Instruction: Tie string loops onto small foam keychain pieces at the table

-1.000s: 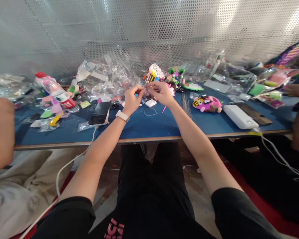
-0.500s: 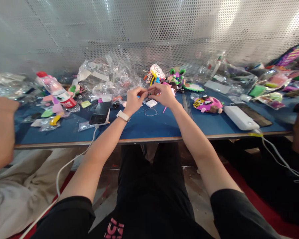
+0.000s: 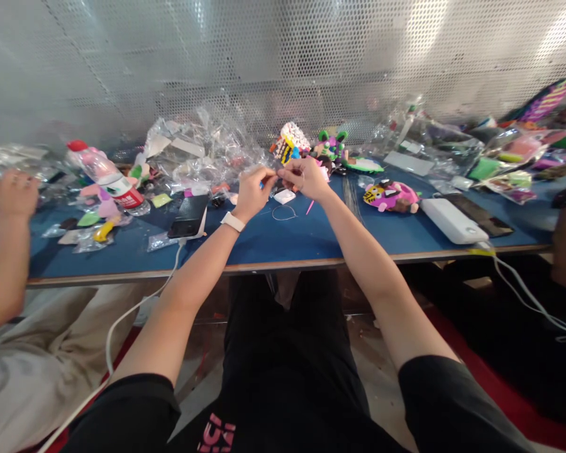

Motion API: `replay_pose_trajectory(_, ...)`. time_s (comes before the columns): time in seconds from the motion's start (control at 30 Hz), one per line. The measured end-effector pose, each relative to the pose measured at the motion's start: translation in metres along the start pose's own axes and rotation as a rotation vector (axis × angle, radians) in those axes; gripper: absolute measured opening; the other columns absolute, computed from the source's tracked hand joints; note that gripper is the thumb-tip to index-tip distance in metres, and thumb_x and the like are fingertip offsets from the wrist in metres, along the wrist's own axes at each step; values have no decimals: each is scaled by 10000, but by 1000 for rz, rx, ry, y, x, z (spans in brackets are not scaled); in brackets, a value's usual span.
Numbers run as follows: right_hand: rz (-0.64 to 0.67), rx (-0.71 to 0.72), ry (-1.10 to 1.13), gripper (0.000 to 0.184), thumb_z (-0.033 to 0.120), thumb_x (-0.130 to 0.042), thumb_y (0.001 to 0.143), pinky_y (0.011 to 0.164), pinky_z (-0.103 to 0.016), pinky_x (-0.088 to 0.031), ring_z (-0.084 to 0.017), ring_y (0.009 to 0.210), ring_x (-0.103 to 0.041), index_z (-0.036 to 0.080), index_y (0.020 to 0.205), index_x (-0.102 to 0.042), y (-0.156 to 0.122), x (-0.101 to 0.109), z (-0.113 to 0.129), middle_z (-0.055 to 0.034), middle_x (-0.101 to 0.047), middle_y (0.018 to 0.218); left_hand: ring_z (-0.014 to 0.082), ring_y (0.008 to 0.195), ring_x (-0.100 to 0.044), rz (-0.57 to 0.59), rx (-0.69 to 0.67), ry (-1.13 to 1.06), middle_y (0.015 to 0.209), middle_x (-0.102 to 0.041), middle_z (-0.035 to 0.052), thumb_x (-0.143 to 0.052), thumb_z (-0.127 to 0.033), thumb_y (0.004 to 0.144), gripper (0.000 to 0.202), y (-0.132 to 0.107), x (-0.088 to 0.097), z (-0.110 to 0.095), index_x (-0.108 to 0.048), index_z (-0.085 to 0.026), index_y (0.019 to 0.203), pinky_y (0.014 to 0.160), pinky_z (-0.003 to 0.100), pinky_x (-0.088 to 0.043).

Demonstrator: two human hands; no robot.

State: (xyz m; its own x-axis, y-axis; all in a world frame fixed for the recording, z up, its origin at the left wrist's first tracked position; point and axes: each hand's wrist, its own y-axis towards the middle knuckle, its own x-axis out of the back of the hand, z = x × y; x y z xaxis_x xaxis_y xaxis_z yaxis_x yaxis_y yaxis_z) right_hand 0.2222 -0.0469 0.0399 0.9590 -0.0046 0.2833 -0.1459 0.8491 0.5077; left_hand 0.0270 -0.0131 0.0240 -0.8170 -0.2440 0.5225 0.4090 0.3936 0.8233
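Left hand (image 3: 251, 194), right hand (image 3: 309, 179) extended forward, fingertips pinched, touching.

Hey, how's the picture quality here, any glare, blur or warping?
Head view: glare blooms on the perforated wall at upper right; the plastic bags glint; a co-worker's hand at far left looks soft and stretched; left hand and right hand look sharp, but the small piece pinched between them is unreadably tiny.

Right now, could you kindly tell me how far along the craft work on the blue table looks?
Done, it seems: a pink figure lies assembled, and more colourful figures stand behind the hands. In hand: the left hand and right hand pinch a small piece between them, too small to identify. Left, probably: loose coloured shapes by the bottle.
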Motion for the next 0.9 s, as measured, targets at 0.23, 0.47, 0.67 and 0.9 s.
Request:
replay_pose_trajectory(0.23,54,-261,255,457,513,-895,850,481,-253,-475,-120,524,-543,218,728,-569,1,3,-6,-1,-594,577,222,953,-695,124,-124,85,966,-733,93,-481,-382,1134,318,-2,0,1,-686,-196,977,897,378,-553)
replay_pose_trajectory(0.47,105,-283,275,419,434,-875,890,477,-262,-436,-111,509,-500,212,707,-570,1,6,-11,11,-540,575,224,948,-697,120,-142,93,943,-721,90,-476,-365,1134,315,-4,-4,-3,-689,-198,974,904,385,-559)
replay_pose_trajectory(0.67,-100,57,-43,298,495,-840,905,722,-332,-576,-201,804,-665,233,928,-700,2,-1,-12,-39,-692,827,176,769,-673,-51,94,13,839,-739,52,-552,-459,1106,346,-2,-10,4,-679,-200,915,759,319,-544)
replay_pose_trajectory(0.9,-157,317,-449,105,298,-727,1006,1007,-456,-585,-258,1070,-710,250,1033,-817,2,4,-20,-73,-770,1114,155,730,-666,-61,154,-112,815,-744,36,-599,-534,1078,392,-2,-13,8,-690,-197,900,730,306,-555)
